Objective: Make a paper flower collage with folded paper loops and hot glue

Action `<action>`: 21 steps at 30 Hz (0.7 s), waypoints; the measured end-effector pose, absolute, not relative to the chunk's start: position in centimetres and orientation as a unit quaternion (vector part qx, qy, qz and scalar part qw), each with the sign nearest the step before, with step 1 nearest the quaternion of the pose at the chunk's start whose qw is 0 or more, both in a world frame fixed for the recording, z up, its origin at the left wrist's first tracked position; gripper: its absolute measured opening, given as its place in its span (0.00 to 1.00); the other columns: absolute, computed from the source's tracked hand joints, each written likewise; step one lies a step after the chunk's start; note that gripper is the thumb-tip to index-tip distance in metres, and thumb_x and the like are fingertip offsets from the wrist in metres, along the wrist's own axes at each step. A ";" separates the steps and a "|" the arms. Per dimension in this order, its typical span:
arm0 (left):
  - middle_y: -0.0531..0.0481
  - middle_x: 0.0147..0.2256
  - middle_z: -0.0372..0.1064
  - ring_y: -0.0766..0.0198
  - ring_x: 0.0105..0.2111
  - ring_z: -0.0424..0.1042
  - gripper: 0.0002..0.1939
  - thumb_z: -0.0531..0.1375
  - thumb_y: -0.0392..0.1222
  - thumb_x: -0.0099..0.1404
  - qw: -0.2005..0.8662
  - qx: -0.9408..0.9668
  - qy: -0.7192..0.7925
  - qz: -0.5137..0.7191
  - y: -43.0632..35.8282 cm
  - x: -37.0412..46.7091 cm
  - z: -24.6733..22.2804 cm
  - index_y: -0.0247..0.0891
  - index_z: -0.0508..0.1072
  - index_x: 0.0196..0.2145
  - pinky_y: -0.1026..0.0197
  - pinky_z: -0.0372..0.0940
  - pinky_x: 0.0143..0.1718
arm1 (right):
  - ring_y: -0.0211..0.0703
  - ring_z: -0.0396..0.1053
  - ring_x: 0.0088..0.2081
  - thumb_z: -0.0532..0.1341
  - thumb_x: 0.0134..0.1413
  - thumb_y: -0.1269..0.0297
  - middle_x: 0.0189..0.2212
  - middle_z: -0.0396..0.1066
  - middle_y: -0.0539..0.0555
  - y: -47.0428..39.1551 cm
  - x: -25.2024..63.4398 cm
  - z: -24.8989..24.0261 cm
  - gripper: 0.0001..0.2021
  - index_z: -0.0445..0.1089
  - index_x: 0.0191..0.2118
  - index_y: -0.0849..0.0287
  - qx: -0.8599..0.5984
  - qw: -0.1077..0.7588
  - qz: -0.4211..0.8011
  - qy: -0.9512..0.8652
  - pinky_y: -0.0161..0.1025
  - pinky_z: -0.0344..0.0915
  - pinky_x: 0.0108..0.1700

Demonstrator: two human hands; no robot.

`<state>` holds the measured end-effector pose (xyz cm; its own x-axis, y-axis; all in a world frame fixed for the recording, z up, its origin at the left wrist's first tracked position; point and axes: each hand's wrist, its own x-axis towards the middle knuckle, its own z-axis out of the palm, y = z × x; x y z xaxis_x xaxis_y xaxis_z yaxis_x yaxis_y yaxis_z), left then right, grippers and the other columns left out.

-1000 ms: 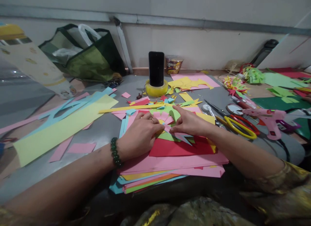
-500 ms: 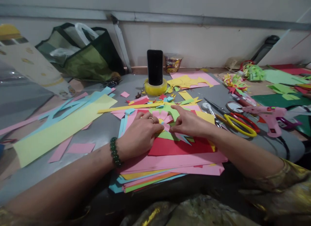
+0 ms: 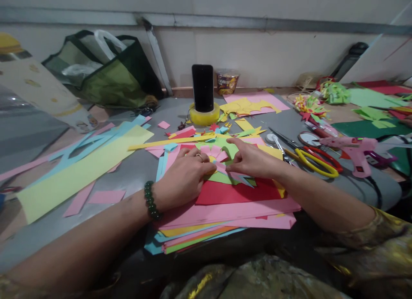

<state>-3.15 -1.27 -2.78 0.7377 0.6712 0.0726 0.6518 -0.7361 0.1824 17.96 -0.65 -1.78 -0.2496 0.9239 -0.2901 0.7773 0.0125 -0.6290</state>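
Observation:
A pink paper flower (image 3: 220, 154) with a yellow and blue centre lies on green cut paper (image 3: 222, 179), over a red sheet (image 3: 238, 193) on a paper stack. My left hand (image 3: 189, 172) is closed on the flower's left side, with thumb and curled fingers at its edge; part of the flower is hidden beneath. To the flower's right is my right hand (image 3: 254, 161), its index finger stretched out and apart from the thumb. The right thumb tip touches the papers near a pink and blue pointed strip (image 3: 241, 177).
A phone (image 3: 203, 88) stands in a yellow tape roll (image 3: 204, 115) behind the papers. Scissors (image 3: 317, 161) and a pink glue gun (image 3: 357, 151) lie right. Long paper strips (image 3: 86, 170) lie left, near a bottle (image 3: 38, 82) and a green bag (image 3: 112, 73).
My right thumb has shifted very slightly at the flower's right side. My left hand stays on the flower. The whole view has shifted a little.

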 end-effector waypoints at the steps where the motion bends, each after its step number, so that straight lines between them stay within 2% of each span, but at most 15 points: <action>1: 0.44 0.40 0.76 0.52 0.43 0.66 0.15 0.53 0.30 0.66 0.073 0.929 0.356 0.066 -1.3 -3.2 -2.8 0.40 0.79 0.38 0.50 0.56 0.45 | 0.41 0.69 0.28 0.69 0.53 0.66 0.26 0.73 0.47 -0.6 18.0 -1.8 0.47 0.43 0.72 0.66 -0.604 0.102 0.360 -0.704 0.37 0.63 0.33; 7: 0.45 0.40 0.75 0.52 0.42 0.67 0.15 0.52 0.31 0.67 0.066 0.932 0.351 0.067 -1.4 -3.1 -2.7 0.41 0.78 0.39 0.50 0.57 0.45 | 0.41 0.69 0.27 0.68 0.53 0.66 0.27 0.74 0.49 -0.4 18.0 -1.6 0.48 0.41 0.73 0.66 -0.603 0.089 0.370 -0.701 0.37 0.61 0.32; 10: 0.44 0.40 0.75 0.52 0.43 0.67 0.15 0.52 0.30 0.67 0.067 0.932 0.349 0.067 -1.4 -3.1 -2.7 0.40 0.78 0.38 0.49 0.57 0.45 | 0.42 0.70 0.29 0.69 0.51 0.64 0.28 0.74 0.49 -0.5 18.0 -1.4 0.46 0.47 0.71 0.64 -0.608 0.080 0.325 -0.720 0.37 0.60 0.32; 12: 0.44 0.40 0.75 0.52 0.43 0.67 0.15 0.51 0.30 0.66 0.070 0.933 0.348 0.065 -1.3 -3.2 -2.8 0.40 0.77 0.38 0.49 0.58 0.45 | 0.43 0.70 0.32 0.70 0.50 0.62 0.30 0.74 0.50 -0.7 18.0 -1.3 0.37 0.58 0.64 0.60 -0.608 0.079 0.267 -0.743 0.37 0.59 0.32; 14: 0.44 0.40 0.75 0.52 0.43 0.67 0.15 0.51 0.30 0.66 0.078 0.932 0.349 0.067 -1.3 -3.3 -2.8 0.40 0.76 0.39 0.49 0.58 0.46 | 0.44 0.70 0.36 0.68 0.52 0.64 0.34 0.74 0.52 -1.0 18.0 -1.3 0.22 0.67 0.52 0.58 -0.581 0.090 0.206 -0.783 0.37 0.59 0.35; 17: 0.45 0.39 0.75 0.52 0.44 0.66 0.16 0.51 0.29 0.63 0.087 0.925 0.361 0.082 -1.2 -3.6 -2.9 0.40 0.72 0.44 0.50 0.58 0.47 | 0.45 0.70 0.40 0.63 0.58 0.68 0.37 0.71 0.55 -1.4 18.0 -1.7 0.04 0.70 0.40 0.57 -0.489 0.114 0.154 -0.851 0.38 0.61 0.39; 18: 0.45 0.39 0.74 0.52 0.43 0.66 0.16 0.50 0.29 0.63 0.087 0.922 0.367 0.090 -1.2 -3.7 -2.9 0.40 0.70 0.45 0.50 0.58 0.47 | 0.45 0.69 0.40 0.61 0.60 0.70 0.37 0.71 0.55 -1.5 18.0 -1.9 0.02 0.70 0.39 0.57 -0.460 0.116 0.150 -0.867 0.38 0.62 0.39; 21: 0.44 0.40 0.73 0.53 0.42 0.66 0.16 0.48 0.28 0.62 0.093 0.916 0.378 0.097 -1.2 -3.9 -2.7 0.39 0.66 0.45 0.50 0.57 0.46 | 0.42 0.68 0.39 0.58 0.60 0.75 0.37 0.69 0.54 -1.5 18.0 -2.5 0.07 0.70 0.37 0.57 -0.399 0.103 0.145 -0.900 0.37 0.62 0.39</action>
<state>-3.85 -1.17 -2.72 0.6950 0.7109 0.1073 0.6751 -0.6966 0.2428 18.04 -1.54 -2.46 -0.6606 0.7475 0.0695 0.6877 0.6397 -0.3433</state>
